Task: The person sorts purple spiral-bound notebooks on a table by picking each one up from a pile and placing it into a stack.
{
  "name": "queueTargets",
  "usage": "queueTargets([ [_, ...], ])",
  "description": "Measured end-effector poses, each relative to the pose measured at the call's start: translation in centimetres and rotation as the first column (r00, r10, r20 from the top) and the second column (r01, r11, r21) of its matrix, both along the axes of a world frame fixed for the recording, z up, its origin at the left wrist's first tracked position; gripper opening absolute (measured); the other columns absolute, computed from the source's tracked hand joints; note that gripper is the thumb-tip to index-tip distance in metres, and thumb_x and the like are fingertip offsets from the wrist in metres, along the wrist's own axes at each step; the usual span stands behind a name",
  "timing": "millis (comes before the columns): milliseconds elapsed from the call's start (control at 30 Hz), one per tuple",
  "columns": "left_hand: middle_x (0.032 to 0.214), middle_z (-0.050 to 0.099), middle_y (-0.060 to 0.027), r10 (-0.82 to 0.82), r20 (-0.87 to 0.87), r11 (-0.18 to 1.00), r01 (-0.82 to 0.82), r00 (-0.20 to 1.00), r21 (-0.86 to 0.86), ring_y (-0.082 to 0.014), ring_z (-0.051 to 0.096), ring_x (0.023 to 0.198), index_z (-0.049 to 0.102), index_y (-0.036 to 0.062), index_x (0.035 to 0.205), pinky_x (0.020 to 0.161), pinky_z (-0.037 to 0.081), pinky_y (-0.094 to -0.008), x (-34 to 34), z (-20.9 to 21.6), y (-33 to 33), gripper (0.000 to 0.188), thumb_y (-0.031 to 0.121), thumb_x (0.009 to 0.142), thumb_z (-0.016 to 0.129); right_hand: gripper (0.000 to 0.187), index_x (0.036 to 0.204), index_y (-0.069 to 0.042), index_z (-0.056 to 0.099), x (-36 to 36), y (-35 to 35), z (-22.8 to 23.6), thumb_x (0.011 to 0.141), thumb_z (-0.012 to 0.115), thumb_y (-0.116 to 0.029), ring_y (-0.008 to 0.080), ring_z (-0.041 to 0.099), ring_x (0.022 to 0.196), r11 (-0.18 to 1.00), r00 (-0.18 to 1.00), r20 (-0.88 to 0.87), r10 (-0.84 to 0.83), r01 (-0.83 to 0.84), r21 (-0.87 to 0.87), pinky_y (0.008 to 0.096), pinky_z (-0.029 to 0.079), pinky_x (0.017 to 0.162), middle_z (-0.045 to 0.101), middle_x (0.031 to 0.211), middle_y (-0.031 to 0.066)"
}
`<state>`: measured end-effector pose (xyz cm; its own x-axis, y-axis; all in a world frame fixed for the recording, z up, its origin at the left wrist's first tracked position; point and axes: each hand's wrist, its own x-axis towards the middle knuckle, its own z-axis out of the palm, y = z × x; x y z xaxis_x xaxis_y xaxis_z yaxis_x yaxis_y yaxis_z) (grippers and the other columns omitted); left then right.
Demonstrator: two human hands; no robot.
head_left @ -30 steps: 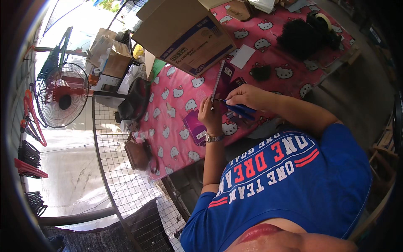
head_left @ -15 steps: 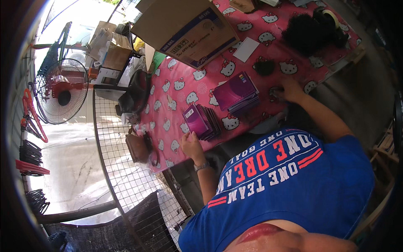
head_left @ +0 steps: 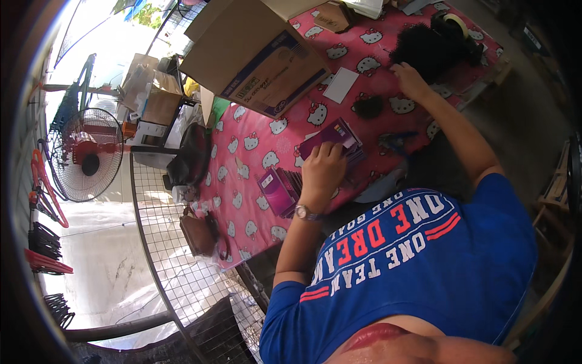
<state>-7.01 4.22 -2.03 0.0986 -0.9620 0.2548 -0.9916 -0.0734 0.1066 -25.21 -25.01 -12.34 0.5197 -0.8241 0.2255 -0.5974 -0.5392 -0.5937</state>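
1. Purple covers are seen on the larger stack of booklets (head_left: 328, 132), set toward the person's side of the tabletop (head_left: 257, 176); all clock positions below are read from this stack.
2. The left hand (head_left: 324, 173) is laid over it from six o'clock, with the fingers bent down onto the top cover; whether anything is gripped by them cannot be told.
3. A wristwatch (head_left: 306, 213) is worn on the left wrist.
4. The right hand (head_left: 414, 85) is stretched out at two o'clock, just beside a black bristly heap (head_left: 424, 51); its fingers are partly bent, and whether they are closed on anything cannot be told (they are small and dim here).
5. A smaller stack of purple booklets (head_left: 277, 191) is placed between seven and eight o'clock, near the left wrist.
6. At three o'clock a blue tool (head_left: 399, 139) is seen, somewhat blurred.
7. A white card (head_left: 341, 85) is laid at twelve o'clock, and a small dark tuft (head_left: 368, 107) between one and two.
8. An open cardboard carton (head_left: 267, 67) is stood at eleven o'clock.
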Motion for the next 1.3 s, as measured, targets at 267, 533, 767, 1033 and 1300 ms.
queueTargets([
  [267, 0.095, 0.064, -0.0127, -0.008, -0.064, 0.998, 0.003, 0.998, -0.066, -0.0322, 0.061, 0.090, 0.060, 0.0075, 0.106, 0.080, 0.047, -0.0435, 2.8, 3.9, -1.0, 0.022, 0.010, 0.084, 0.057, 0.022, 0.111, -0.012, 0.070, 4.0, 10.6, 9.5, 0.090, 0.064, -0.013, 0.0213, 0.060, 0.100, 0.793, 0.726, 0.422, 0.544, -0.609, 0.026, 0.0368, 0.042, 0.091, 0.064, 0.102, 0.0059],
  [533, 0.092, 0.063, -0.0117, 0.046, -0.055, 0.980, -0.056, 0.997, -0.192, -0.0311, 0.058, 0.091, 0.058, 0.0061, 0.105, 0.087, 0.039, -0.0424, 1.2, 2.4, -1.4, 0.017, 0.014, 0.090, 0.057, 0.011, 0.096, -0.013, 0.071, 4.3, 11.0, 9.8, 0.085, 0.068, -0.012, 0.0169, 0.059, 0.098, 0.813, 0.680, 0.485, 0.551, -0.567, -0.128, 0.0360, 0.035, 0.096, 0.064, 0.095, 0.0005],
  [767, 0.088, 0.063, -0.0124, 0.036, -0.030, 0.962, -0.043, 0.999, -0.268, -0.0317, 0.058, 0.086, 0.058, 0.0060, 0.103, 0.084, 0.039, -0.0426, 1.2, 1.9, -1.3, 0.016, 0.017, 0.090, 0.059, 0.014, 0.093, -0.014, 0.069, 3.6, 11.5, 9.9, 0.081, 0.070, -0.007, 0.0150, 0.057, 0.100, 0.830, 0.717, 0.428, 0.550, -0.527, -0.183, 0.0377, 0.033, 0.095, 0.067, 0.097, -0.0050],
  [1033, 0.093, 0.062, -0.0110, 0.063, -0.062, 0.973, -0.076, 0.996, -0.219, -0.0305, 0.057, 0.091, 0.057, 0.0057, 0.099, 0.090, 0.038, -0.0440, 0.9, 2.0, -1.3, 0.014, 0.017, 0.091, 0.059, 0.014, 0.089, -0.014, 0.067, 3.4, 11.3, 9.8, 0.079, 0.069, -0.004, 0.0158, 0.057, 0.096, 0.773, 0.641, 0.463, 0.612, -0.607, -0.182, 0.0360, 0.033, 0.094, 0.066, 0.092, -0.0058],
  [1300, 0.088, 0.063, -0.0112, 0.056, -0.030, 0.961, -0.062, 0.998, -0.271, -0.0307, 0.058, 0.087, 0.059, 0.0062, 0.100, 0.087, 0.038, -0.0419, 1.2, 1.6, -1.4, 0.013, 0.015, 0.090, 0.059, 0.013, 0.091, -0.007, 0.066, 3.5, 11.6, 10.6, 0.079, 0.068, -0.001, 0.0217, 0.060, 0.093, 0.783, 0.661, 0.419, 0.622, -0.520, -0.343, 0.0357, 0.045, 0.085, 0.065, 0.088, 0.0038],
])
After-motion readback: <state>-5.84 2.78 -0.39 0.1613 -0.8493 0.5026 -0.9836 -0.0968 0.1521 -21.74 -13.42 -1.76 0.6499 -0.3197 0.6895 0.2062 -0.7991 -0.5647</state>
